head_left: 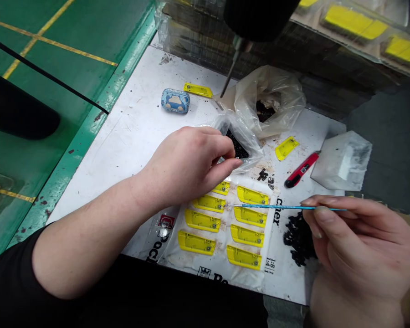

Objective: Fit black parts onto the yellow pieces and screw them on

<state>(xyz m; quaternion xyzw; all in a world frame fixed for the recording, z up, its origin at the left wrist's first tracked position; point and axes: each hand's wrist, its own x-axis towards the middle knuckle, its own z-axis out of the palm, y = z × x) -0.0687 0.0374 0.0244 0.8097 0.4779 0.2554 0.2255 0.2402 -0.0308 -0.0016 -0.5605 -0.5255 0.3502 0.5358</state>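
Nearest to me, on the white table (99, 177), I can read the printed letters (220, 279) "Po", with "Poc" and "cher" at the sides. My right grip (358, 241) is closed on a thin blue stick (273, 207); its tip is over the yellow pieces (196, 242), which lie in two columns. My left grip (198, 159), beside a small clear bag (256, 152) of black bits (237, 146), has thumb and finger near together; whether they pinch something, I cannot tell. Farther, a blue case (175, 101) bears unclear lettering.

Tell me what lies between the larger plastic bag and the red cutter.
A single yellow piece lies between the larger plastic bag and the red cutter, apart from both; the head view shows it.
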